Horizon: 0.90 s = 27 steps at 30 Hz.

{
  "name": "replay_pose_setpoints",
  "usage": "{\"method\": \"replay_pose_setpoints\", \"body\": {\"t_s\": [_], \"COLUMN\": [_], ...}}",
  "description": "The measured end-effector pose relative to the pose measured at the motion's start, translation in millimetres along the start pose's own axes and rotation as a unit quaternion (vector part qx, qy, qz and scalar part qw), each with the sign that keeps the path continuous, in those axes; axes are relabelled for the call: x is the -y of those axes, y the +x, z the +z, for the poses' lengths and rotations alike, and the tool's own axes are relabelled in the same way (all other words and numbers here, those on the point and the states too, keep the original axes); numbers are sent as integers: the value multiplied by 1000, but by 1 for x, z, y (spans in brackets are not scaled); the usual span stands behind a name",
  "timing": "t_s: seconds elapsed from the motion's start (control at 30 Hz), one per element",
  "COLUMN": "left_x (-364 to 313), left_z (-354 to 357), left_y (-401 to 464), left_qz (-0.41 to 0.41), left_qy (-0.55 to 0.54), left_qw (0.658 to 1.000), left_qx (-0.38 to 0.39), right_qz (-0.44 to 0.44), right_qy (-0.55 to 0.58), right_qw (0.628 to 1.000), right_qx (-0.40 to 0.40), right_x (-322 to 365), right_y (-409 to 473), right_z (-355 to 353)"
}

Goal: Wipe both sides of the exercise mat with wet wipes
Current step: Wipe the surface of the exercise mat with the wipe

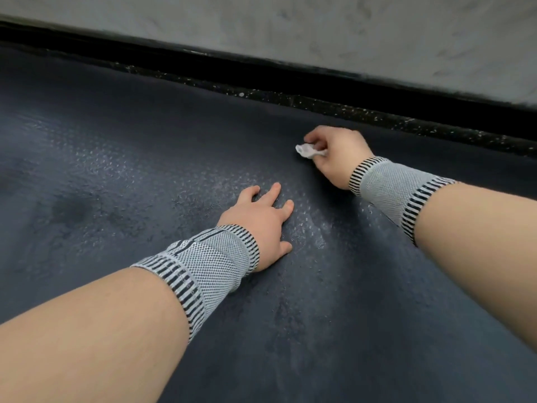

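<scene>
A dark blue-grey exercise mat (pixel 122 175) fills most of the head view, lying flat, its textured surface glistening in patches. My right hand (pixel 334 154) grips a small crumpled white wet wipe (pixel 308 150) and holds it down on the mat near the mat's far edge. My left hand (pixel 261 222) rests flat on the mat closer to me, fingers spread and straight, holding nothing. Both wrists wear grey knitted bands with black stripes.
Beyond the mat's far edge runs a strip of black speckled floor (pixel 377 114), then a black skirting (pixel 261 68) and a grey mottled wall (pixel 319 21). The mat stretches away to the left and toward me.
</scene>
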<state>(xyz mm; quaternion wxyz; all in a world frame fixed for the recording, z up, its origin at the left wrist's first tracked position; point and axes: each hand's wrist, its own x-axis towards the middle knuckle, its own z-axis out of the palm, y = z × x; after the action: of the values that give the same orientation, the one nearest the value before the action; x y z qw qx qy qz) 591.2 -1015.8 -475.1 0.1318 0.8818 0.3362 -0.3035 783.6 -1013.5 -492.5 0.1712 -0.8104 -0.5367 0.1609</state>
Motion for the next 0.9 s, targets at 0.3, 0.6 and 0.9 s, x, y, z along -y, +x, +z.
{"method": "replay_pose_setpoints", "body": {"t_s": [0.3,0.6,0.9], "left_x": [2,0,0], "left_z": [0,0,2], "left_y": [1,2,4], "left_qz": [-7,-13,-9], "left_qy": [-16,-19,-11], "left_qw": [1000,1000,1000], "left_qx": [8,12,4], "right_qz": [113,52,-132], "right_qy": [-57,-53,-77], "right_qw": [992,996,985], "right_qx": [-3,-48,85], "right_x": [-10,-15,-2], "right_y": [46,16,-54], "right_z": [-14,-17,-1]}}
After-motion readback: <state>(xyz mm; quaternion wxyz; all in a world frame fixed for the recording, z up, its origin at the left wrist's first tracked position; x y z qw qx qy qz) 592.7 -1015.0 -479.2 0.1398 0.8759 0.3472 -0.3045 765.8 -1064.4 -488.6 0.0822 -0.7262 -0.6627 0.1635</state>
